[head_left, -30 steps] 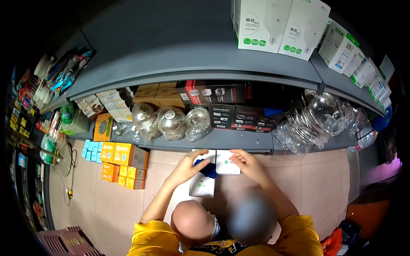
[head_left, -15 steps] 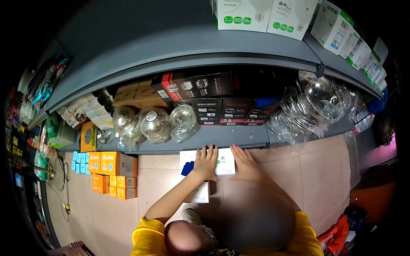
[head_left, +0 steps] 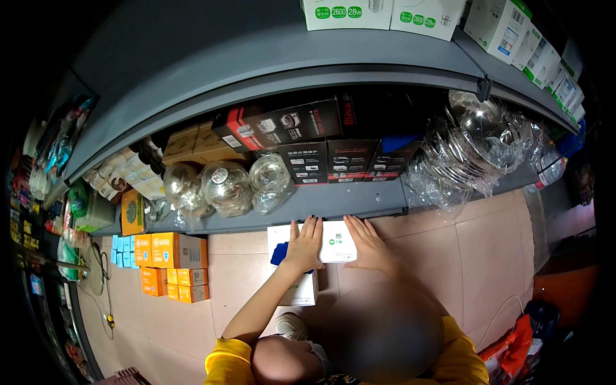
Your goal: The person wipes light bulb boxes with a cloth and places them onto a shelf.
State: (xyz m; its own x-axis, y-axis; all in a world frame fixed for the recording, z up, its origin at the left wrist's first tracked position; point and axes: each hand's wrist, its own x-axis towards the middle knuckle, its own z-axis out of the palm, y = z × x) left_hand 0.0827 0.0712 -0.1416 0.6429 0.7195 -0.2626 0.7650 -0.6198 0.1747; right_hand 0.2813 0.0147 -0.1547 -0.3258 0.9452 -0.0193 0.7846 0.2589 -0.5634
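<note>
Two white boxes stand side by side on the floor, the right white box (head_left: 338, 242) showing a small green mark. My left hand (head_left: 304, 245) lies spread across the place where the two boxes meet. Along the right side of that right box rests my right hand (head_left: 369, 244), fingers extended. A blue cloth (head_left: 279, 253) sticks out beside my left wrist, on the left white box (head_left: 277, 235). Nearer to me is another white box (head_left: 300, 290), partly covered by my left forearm.
Orange boxes (head_left: 174, 250) and small light-blue boxes (head_left: 122, 251) are stacked on the floor at the left. Ahead, the lower shelf (head_left: 346, 200) holds plastic-wrapped metal lampshades (head_left: 226, 186) and black boxes (head_left: 303, 162). White bulb boxes (head_left: 347, 14) stand above.
My left hand has moved right, off the blue cloth, onto the boxes. My right hand has opened out along the right box's side. The view has shifted, and the boxes sit closer together.
</note>
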